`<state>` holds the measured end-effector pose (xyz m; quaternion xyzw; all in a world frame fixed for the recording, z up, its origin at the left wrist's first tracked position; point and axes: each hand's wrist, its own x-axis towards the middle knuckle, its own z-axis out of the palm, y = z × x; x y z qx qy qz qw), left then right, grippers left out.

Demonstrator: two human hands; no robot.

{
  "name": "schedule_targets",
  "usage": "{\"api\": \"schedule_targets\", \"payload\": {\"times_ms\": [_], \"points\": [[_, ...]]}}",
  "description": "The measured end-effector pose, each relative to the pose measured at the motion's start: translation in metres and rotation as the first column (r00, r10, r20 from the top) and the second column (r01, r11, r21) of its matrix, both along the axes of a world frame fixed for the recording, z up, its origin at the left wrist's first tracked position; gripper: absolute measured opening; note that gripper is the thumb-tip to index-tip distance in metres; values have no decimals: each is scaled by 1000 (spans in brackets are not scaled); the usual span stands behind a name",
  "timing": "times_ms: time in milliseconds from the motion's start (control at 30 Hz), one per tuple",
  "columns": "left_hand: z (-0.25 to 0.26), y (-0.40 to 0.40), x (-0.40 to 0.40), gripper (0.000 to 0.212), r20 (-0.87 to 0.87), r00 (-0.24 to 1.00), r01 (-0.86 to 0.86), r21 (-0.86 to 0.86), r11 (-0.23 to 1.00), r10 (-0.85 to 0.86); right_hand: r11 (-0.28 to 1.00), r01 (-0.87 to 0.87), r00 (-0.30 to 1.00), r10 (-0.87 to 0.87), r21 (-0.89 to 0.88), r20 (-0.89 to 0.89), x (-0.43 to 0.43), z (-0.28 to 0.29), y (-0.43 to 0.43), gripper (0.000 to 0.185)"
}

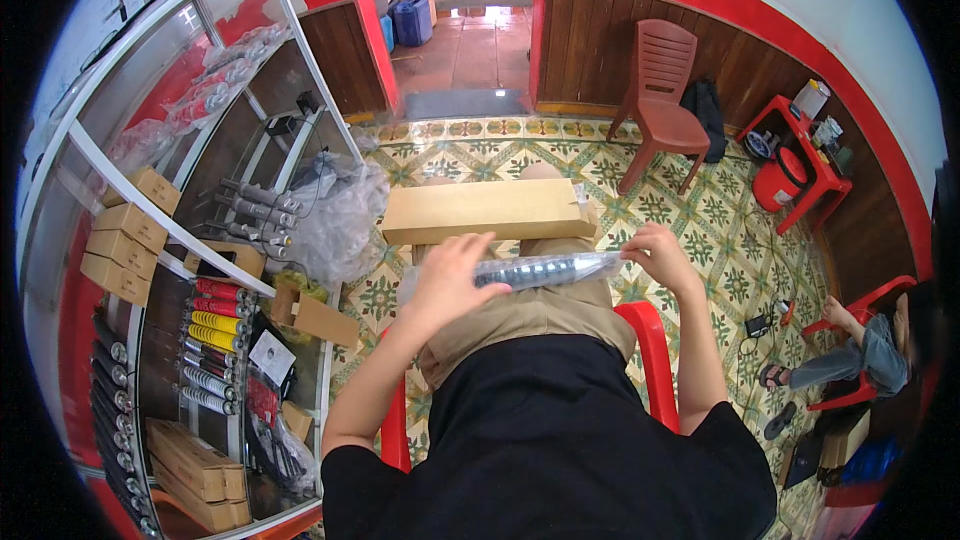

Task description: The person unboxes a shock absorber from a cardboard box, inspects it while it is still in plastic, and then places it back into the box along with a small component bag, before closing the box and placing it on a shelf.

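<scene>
Across my thighs lies a dark coil-spring shock absorber [529,272] in a clear plastic sleeve [592,264]. My right hand [661,259] pinches the sleeve's right end between thumb and fingers. Over the left part of the wrapped piece is my left hand [456,277], slightly blurred, fingers extended and thumb apart. It hides that end, and whether it touches the plastic cannot be told. Just beyond, a long cardboard box [480,208] rests across my knees; its right end has flaps and looks open.
At left stands a glass display cabinet [82,139] with coloured shock absorbers [214,330], fork tubes [259,214] and small cartons [124,251]. A brown plastic chair [664,105] and a red stool [806,146] are at right. Another person's leg [821,367] shows at far right, near cables on the tiled floor.
</scene>
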<state>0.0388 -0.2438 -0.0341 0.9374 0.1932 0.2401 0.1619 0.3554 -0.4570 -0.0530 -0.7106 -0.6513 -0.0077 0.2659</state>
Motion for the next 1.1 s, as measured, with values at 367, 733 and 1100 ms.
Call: {"api": "schedule_targets", "payload": {"times_ms": [367, 733, 1100], "points": [[-28, -71, 132, 88, -112, 951, 305, 165, 938, -289, 996, -36, 999, 35, 78, 20, -2, 6, -2, 7], [-68, -38, 142, 14, -124, 891, 449, 368, 814, -436, 997, 8, 1000, -8, 74, -4, -6, 2, -4, 7], [-13, 66, -10, 5, -444, 888, 268, 288, 919, -120, 997, -11, 999, 13, 72, -39, -3, 4, -2, 7]]}}
